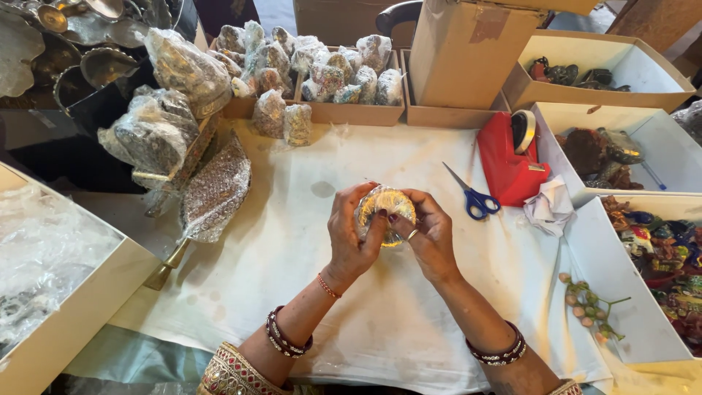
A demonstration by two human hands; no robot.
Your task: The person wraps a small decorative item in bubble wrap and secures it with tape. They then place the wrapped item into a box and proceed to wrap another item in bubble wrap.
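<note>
Hands meet over the middle of the tabletop (307,241), which is covered with a white cloth, and between them sits a small round ornament (385,212), gold-toned with a patterned face, partly covered in clear bubble wrap. The left hand (351,234) cups it from the side and below, thumb and fingers pressed onto the wrap; the right hand (430,234) pinches the wrap at the opposite edge, a ring showing on one finger. Judging by how it lies, the wrapping is well under way but not closed: the gold face still shows through on top, and no tape is visible on it. Near the tabletop's far right edge stand a red tape dispenser (508,164) and blue-handled scissors (472,194), both untouched, with a crumpled paper (550,205) beside them. Along the far edge, a cardboard tray (351,113) holds many pieces already bundled in wrap, and more wrapped pieces (168,132) pile up at the far left corner. White boxes (607,263) at the right edge hold colourful unwrapped pieces, so plenty seems left.
</note>
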